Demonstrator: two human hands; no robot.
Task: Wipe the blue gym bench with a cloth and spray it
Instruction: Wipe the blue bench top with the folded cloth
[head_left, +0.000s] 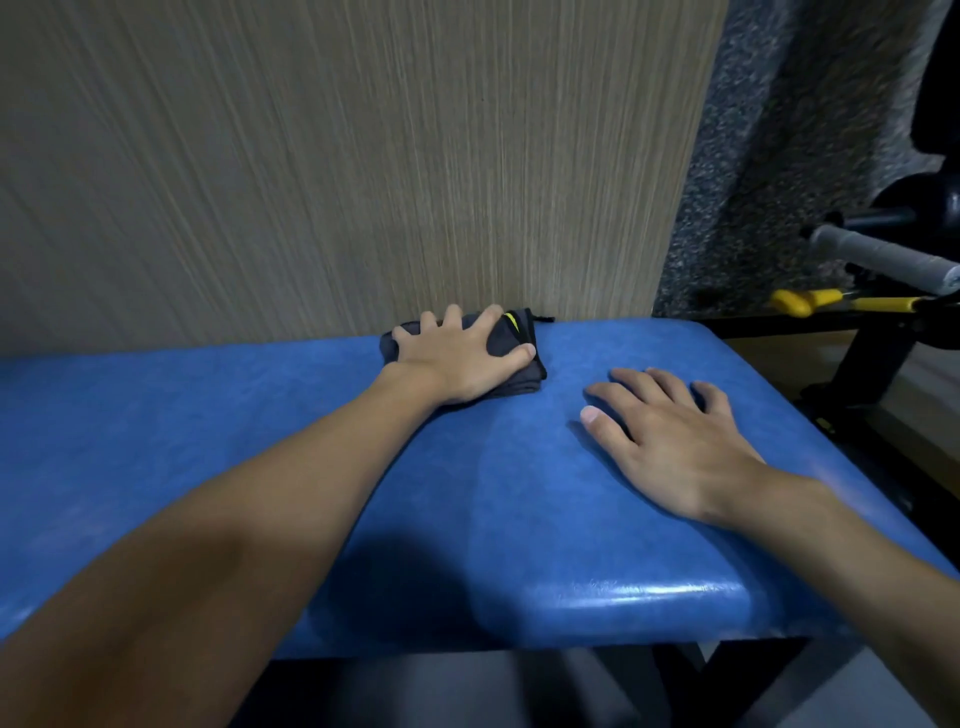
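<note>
The blue gym bench (260, 441) fills the lower half of the view, its padded top glossy near the front right corner. A folded dark grey cloth (511, 338) with a yellow mark lies at the bench's far edge against the wall. My left hand (457, 358) presses flat on the cloth, fingers spread over it. My right hand (670, 441) rests palm down on the bare bench to the right of the cloth, fingers apart, holding nothing. No spray bottle is in view.
A beige wood-grain wall panel (337, 156) rises directly behind the bench. At the right stand black gym equipment with a grey taped handle (883, 257) and yellow grips (810, 302), over speckled flooring (753, 182).
</note>
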